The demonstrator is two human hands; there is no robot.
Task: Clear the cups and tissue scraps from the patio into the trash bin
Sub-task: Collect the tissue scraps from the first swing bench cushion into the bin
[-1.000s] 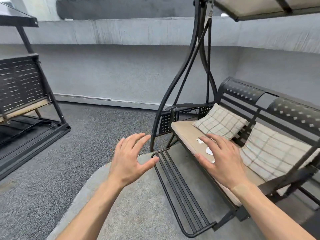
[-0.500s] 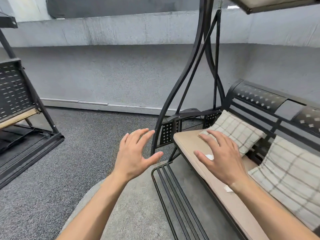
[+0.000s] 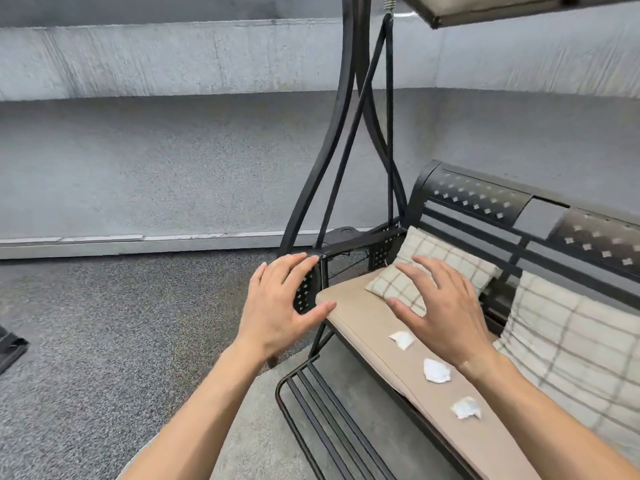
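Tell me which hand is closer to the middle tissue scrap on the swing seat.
Right. The right hand hovers just above the middle scrap, its wrist beside it. The left hand is off the seat's end, farther away.

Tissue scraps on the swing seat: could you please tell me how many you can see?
3, in a row on the seat cushion: one by the right hand, one beside that wrist, one nearest the camera. The arm may hide more.

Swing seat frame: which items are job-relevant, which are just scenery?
Job:
- tissue scrap nearest the right hand
- middle tissue scrap
- nearest tissue scrap
- both hands, open and empty: left hand, right hand

Scenery:
- two plaid pillows
- tan seat cushion
- footrest bars

No cups or bin visible.
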